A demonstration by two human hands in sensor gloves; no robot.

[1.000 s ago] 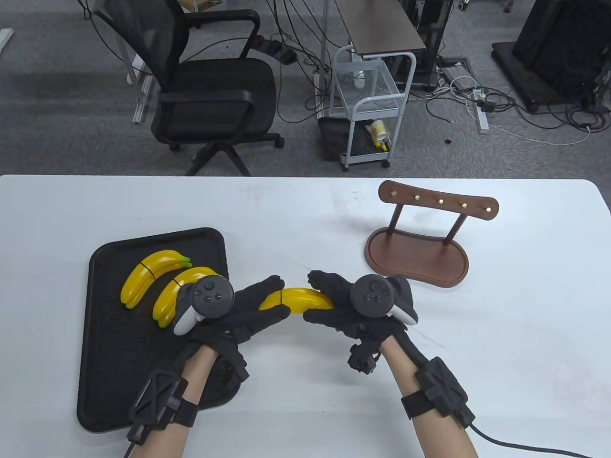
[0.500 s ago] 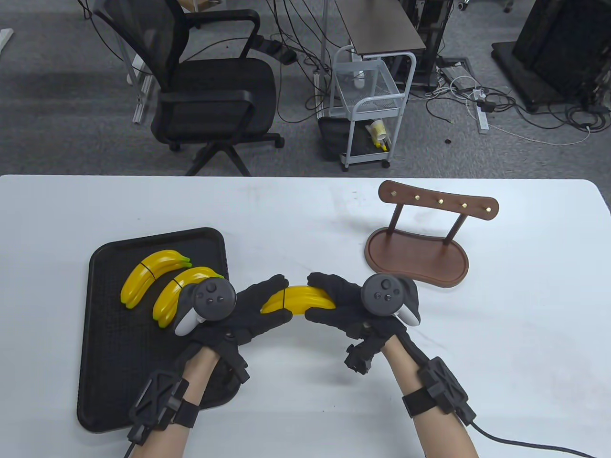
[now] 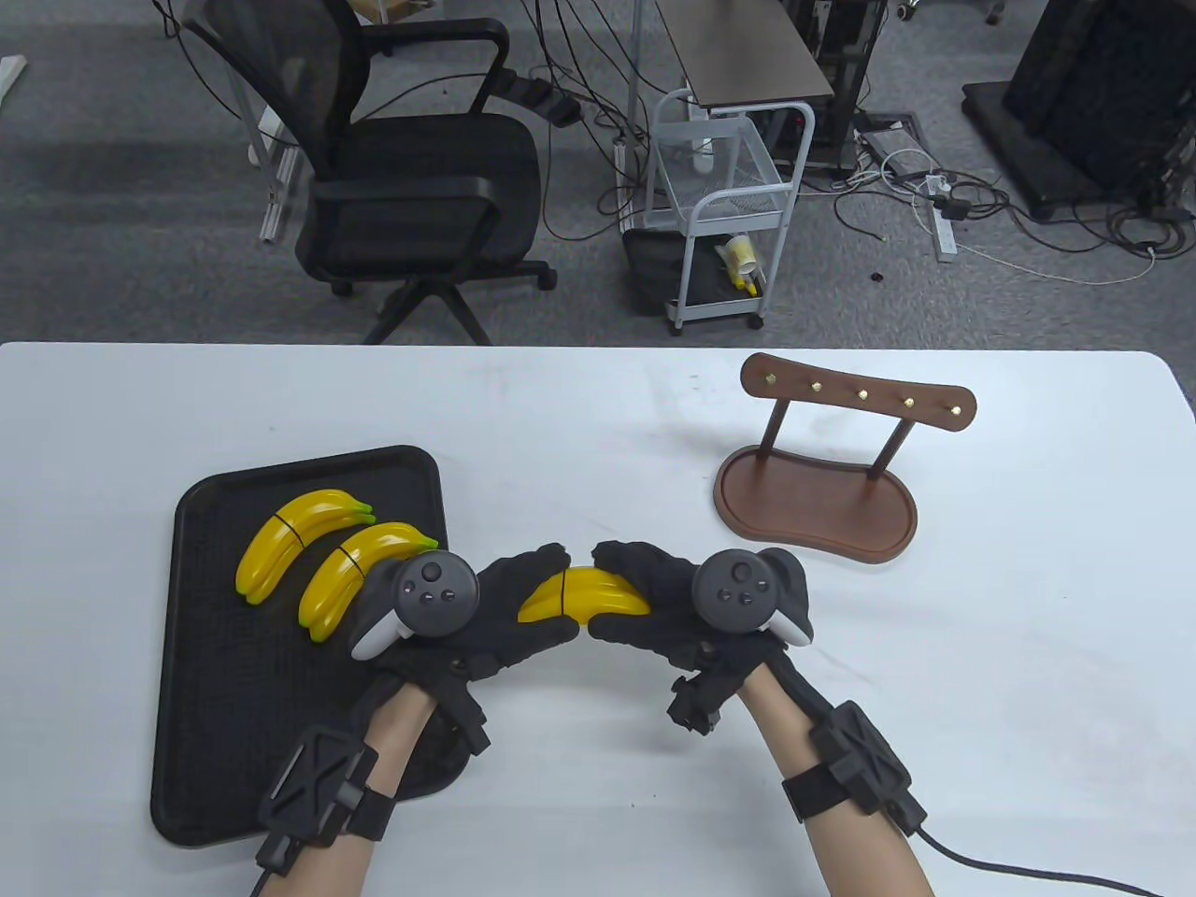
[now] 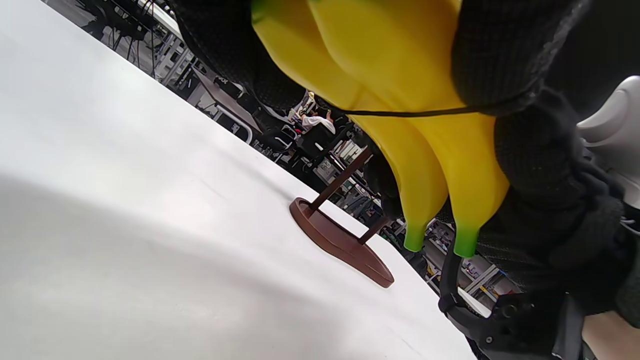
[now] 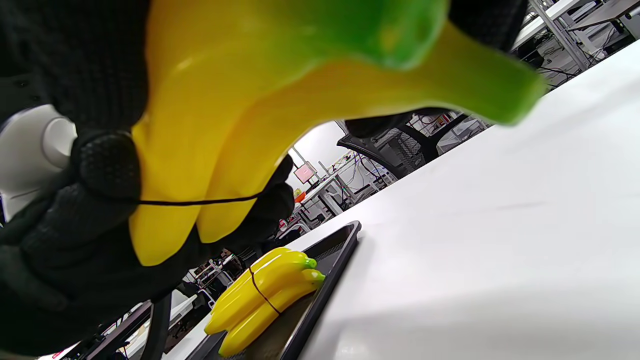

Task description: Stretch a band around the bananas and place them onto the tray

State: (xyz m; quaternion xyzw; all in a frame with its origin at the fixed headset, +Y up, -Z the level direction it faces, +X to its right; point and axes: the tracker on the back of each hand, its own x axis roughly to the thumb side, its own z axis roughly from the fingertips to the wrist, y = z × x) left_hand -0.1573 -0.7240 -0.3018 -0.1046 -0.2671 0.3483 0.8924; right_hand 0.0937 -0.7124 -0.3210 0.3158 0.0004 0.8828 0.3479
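Observation:
A yellow banana bunch (image 3: 584,598) with green tips is held above the white table between both hands. A thin black band (image 4: 400,113) runs across its middle, also seen as the band (image 5: 200,202) in the right wrist view. My left hand (image 3: 523,607) grips the bunch's left end and my right hand (image 3: 635,598) grips its right end. Two other banded banana bunches (image 3: 299,533) (image 3: 360,565) lie on the black tray (image 3: 224,710) at the left.
A brown wooden rack (image 3: 822,467) with brass pegs stands on the table to the right of the hands. An office chair (image 3: 411,177) and a white cart (image 3: 724,215) stand on the floor beyond the table's far edge.
Both hands have drawn closer together on the bunch and shifted slightly left. The band now sits nearer the bunch's middle.

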